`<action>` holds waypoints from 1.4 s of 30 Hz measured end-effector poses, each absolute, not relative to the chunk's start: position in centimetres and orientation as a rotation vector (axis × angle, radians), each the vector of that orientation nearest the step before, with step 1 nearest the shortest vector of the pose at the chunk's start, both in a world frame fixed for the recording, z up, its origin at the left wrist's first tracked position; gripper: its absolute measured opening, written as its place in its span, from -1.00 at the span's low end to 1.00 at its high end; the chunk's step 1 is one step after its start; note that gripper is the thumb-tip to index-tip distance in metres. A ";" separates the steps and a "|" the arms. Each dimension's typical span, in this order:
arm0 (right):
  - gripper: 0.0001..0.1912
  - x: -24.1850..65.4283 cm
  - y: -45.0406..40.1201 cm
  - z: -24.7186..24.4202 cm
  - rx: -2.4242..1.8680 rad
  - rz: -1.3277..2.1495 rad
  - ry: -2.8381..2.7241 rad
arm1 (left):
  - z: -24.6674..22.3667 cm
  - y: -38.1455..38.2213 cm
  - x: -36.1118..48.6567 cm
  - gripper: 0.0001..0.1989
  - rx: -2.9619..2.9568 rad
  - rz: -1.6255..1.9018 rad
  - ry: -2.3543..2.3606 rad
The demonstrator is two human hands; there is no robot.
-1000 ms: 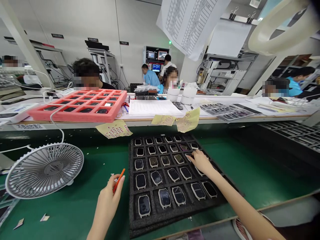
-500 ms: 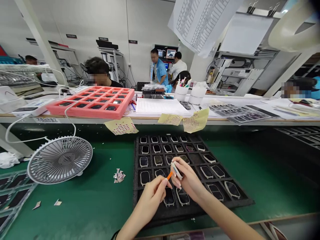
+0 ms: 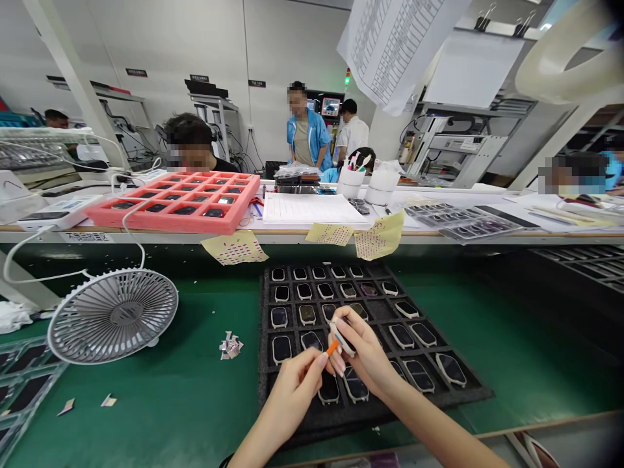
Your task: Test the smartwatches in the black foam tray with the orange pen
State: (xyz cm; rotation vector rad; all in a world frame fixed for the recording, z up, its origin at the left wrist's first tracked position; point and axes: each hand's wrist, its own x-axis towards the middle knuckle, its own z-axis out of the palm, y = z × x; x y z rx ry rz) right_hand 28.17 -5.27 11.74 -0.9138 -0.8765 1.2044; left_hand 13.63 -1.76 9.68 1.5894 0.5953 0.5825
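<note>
My left hand [image 3: 291, 400] is shut on a short orange tool [image 3: 332, 348], pinching it between thumb and fingers. My right hand [image 3: 364, 354] holds a white-framed watch body [image 3: 341, 338] on its edge, and the orange tip meets it. Both hands hover over the near part of a black foam tray [image 3: 266, 370]. Several white-framed, dark-faced watch bodies [image 3: 281, 349] lie in its square pockets. My hands hide the pockets around the middle of the tray.
A white desk fan [image 3: 113, 316] stands on the green mat [image 3: 160, 390], with paper scraps [image 3: 231, 346] nearby. On the raised shelf behind are a pink tray of dark items [image 3: 173, 218] and a paper form [image 3: 312, 209]. A seated co-worker [image 3: 190, 146] is beyond it.
One second ago my hands were apart, the right one reaching into the tray. Now they are together, with a watch body lifted in my right hand. The view has turned slightly.
</note>
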 end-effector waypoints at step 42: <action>-0.70 37.3 -3.2 8.3 -1.685 0.497 -1.262 | 8.2 3.8 9.1 -0.53 1.658 0.790 0.976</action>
